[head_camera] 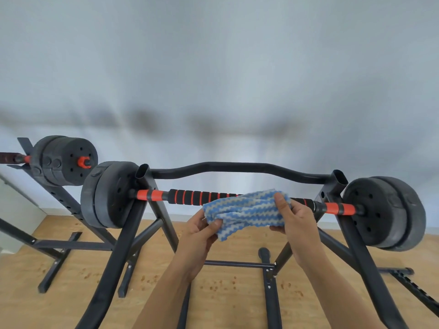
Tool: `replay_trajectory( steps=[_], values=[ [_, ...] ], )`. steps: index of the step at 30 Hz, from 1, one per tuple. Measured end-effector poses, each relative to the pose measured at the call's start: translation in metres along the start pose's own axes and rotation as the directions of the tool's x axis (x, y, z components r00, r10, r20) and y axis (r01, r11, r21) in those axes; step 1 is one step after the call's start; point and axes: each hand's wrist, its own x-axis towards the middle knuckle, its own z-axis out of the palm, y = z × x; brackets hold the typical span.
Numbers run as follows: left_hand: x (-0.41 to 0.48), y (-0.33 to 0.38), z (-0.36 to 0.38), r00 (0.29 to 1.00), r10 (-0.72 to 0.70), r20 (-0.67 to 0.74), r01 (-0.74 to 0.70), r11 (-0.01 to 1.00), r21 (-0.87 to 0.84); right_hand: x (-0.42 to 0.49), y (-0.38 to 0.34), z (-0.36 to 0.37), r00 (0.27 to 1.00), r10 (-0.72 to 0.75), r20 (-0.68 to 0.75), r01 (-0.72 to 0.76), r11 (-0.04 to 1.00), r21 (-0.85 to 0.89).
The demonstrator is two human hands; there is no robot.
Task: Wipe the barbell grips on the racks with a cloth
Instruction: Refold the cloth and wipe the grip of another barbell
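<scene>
Between the rack (126,236) uprights, left grip (202,231) and right grip (295,218) each pinch a cloth (244,210) end, spreading it before the barbell (190,197), probably to wrap its foam.

I get bright, even, cool light and only faint shadows on the pale wooden floor (78,305). The grey-blue wall (213,67) is smeared with blur, while the blue-and-white zigzag cloth (244,210) at centre is sharp. The wide lens bows the black steel rack legs (114,262) near the edges.
</scene>
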Motion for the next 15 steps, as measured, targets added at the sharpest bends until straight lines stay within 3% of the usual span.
replay_trajectory(
  steps=[3, 7, 11, 13, 15],
  values=[
    [-0.003, -0.001, 0.001, 0.998, 0.018, 0.054, -0.023, 0.995, 0.092, 0.001, -0.001, 0.001, 0.999, 0.024, -0.040, -0.022, 0.999, 0.047],
    [-0.005, 0.000, 0.009, 0.982, 0.137, 0.133, -0.169, 0.948, 0.270, 0.005, 0.002, -0.001, 0.997, 0.067, -0.030, -0.065, 0.995, 0.069],
    [0.006, -0.009, 0.009, 0.940, 0.337, 0.061, -0.307, 0.750, 0.586, 0.009, 0.005, -0.002, 0.995, 0.103, 0.001, -0.102, 0.993, 0.053],
    [0.008, -0.013, 0.005, 0.907, 0.418, 0.044, -0.341, 0.670, 0.659, 0.009, 0.004, -0.003, 0.995, 0.099, -0.008, -0.099, 0.994, 0.040],
    [0.008, -0.015, 0.001, 0.850, 0.520, 0.087, -0.400, 0.528, 0.749, 0.009, 0.003, -0.004, 0.996, 0.077, -0.037, -0.075, 0.996, 0.041]
  ],
)
